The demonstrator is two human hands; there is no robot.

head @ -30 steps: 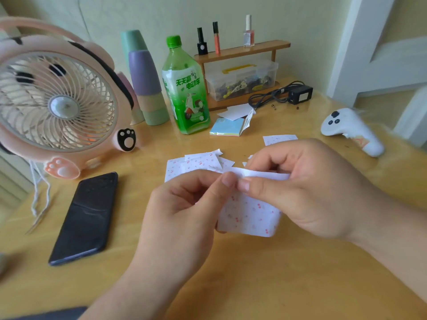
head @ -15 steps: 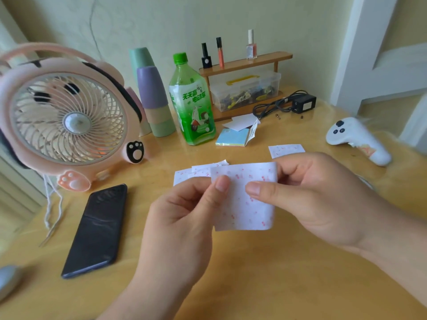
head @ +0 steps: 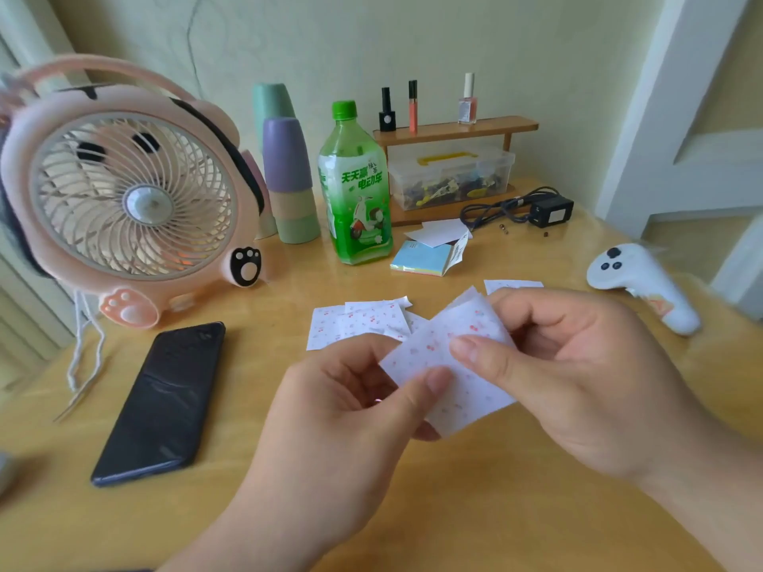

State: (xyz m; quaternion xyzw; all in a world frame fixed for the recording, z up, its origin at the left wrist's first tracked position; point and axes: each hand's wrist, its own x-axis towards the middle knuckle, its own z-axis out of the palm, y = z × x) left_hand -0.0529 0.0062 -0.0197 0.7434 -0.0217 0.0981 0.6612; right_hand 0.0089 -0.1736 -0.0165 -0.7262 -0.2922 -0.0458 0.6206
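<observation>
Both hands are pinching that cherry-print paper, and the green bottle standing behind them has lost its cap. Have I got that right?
Not quite. The green bottle has its green cap on, as the head view shows. The rest holds: the left hand and the right hand both pinch the cherry-print paper, and the bottle stands behind them.

1. a pale yellow-green wall (head: 413, 39) runs behind, with a thin crack in it.
2. a glossy light wooden table (head: 516, 530) fills the foreground.
3. white panelled woodwork (head: 648, 117) stands at the right.
4. soft, even light falls across the tabletop.
</observation>
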